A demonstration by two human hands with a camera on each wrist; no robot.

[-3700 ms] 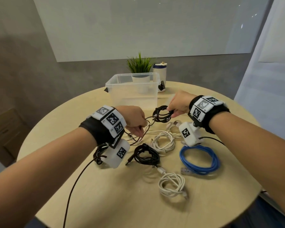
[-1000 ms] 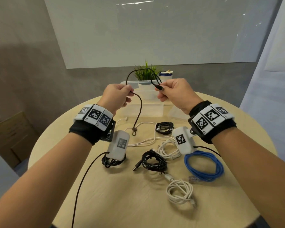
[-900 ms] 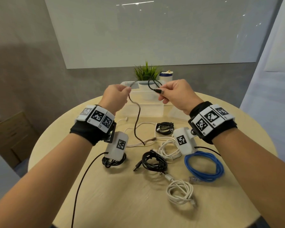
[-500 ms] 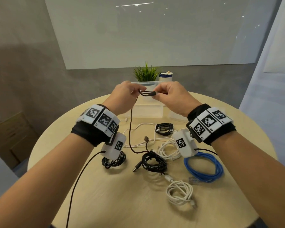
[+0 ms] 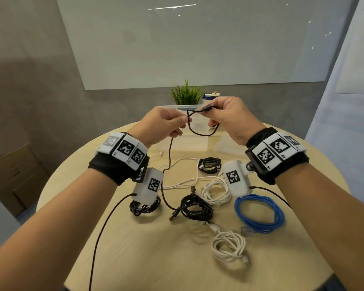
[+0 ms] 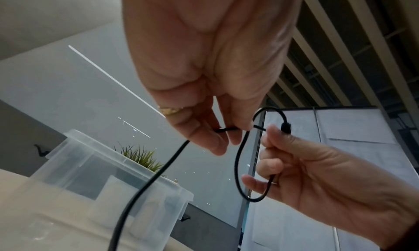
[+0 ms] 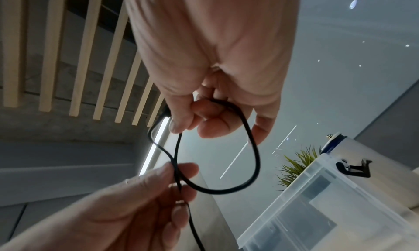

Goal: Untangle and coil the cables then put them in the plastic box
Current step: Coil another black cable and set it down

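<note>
From the head view, I have both hands raised above the round counter [image 5: 135, 248], in front of the clear plastic box [image 5: 198, 141]. My left hand [image 5: 162, 124] pinches a thin black cable [image 5: 200, 134] between thumb and fingers; my right hand [image 5: 229, 118] pinches the plug end, so a small loop hangs between the two. The rest of that cable drops from my left hand down to the counter. Lying there are a blue coil [image 5: 261, 213], two white coils [image 5: 229, 246], a loose white lead [image 5: 181, 181] and three black bundles [image 5: 195, 208], none of them in the box. A small plant [image 5: 185, 95] stands behind the box.

In the left wrist view, my left hand's [image 6: 204, 72] grip is clamped on the cable [image 6: 163, 167] at the fingertips, with my right hand [image 6: 317, 179] holding the loop just beside it. The box [image 6: 90, 183] sits below.

In the right wrist view, my right hand's [image 7: 211, 61] grip is closed on the cable [image 7: 254, 158], the loop passing round its curled fingers to my left hand [image 7: 127, 206].
</note>
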